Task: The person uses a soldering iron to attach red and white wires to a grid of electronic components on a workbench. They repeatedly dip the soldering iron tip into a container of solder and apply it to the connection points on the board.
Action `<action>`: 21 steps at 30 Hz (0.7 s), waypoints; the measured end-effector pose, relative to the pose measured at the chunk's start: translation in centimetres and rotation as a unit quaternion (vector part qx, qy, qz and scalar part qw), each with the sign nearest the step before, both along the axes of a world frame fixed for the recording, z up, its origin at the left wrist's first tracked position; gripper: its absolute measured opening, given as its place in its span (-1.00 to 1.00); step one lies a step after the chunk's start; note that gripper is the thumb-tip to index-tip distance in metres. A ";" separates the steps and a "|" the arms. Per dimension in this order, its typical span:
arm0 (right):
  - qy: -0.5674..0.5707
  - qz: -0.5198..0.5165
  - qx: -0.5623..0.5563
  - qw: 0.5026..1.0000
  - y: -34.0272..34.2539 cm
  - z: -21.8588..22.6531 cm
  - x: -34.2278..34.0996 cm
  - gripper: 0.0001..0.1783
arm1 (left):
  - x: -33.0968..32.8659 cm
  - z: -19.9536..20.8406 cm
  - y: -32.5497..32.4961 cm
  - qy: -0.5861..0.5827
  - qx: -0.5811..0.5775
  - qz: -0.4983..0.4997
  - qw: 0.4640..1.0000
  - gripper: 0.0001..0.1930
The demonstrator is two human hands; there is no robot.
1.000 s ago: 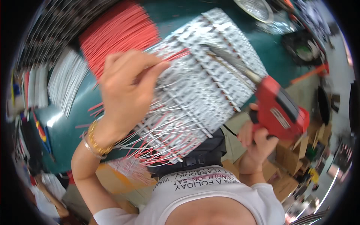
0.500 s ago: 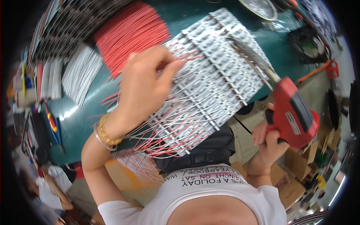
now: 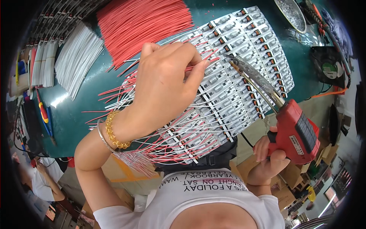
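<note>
My left hand [image 3: 164, 84] reaches over a panel of small circuit boards [image 3: 236, 91], its thumb and forefinger closed on thin red wires [image 3: 211, 53] whose ends stick out past the fingers. Many white and red wires [image 3: 167, 150] trail off the panel's near left side. In my right hand [image 3: 270, 152] is a red soldering gun [image 3: 299, 131], gripped by its handle. Its dark tip and a thin feed tube slant left over the panel, close to the held wire ends. Whether the tip touches a board I cannot tell.
A heap of red wires [image 3: 145, 28] and white wire bundles [image 3: 78, 57] lie on the green table [image 3: 80, 126]. A metal dish [image 3: 291, 15] and a black fan [image 3: 329, 68] stand at the right. Pliers [image 3: 46, 118] lie left; another person's arm [image 3: 51, 183] shows lower left.
The view has shifted, so the panel and wires sit differently in it. The soldering gun's tip has come nearer to my left fingers, which keep their pinch on the red wires.
</note>
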State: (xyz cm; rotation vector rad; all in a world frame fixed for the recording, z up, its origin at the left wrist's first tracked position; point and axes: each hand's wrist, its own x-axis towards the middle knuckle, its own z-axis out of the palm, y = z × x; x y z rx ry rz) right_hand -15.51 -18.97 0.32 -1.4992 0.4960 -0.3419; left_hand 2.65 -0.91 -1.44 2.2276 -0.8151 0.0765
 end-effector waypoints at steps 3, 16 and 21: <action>-0.001 0.012 0.016 1.000 -0.4 -0.2 -0.1 -0.13 | 0.0 -0.1 0.0 -0.010 -0.001 0.002 1.000 -0.86; 0.011 0.012 -0.012 1.000 -0.2 -0.7 -0.6 -0.11 | 0.2 -0.2 0.1 -0.011 -0.004 -0.001 1.000 -0.85; 0.020 0.017 0.010 1.000 -0.1 -0.1 -0.3 -0.03 | 0.2 -0.2 0.1 -0.010 0.000 0.000 1.000 -0.85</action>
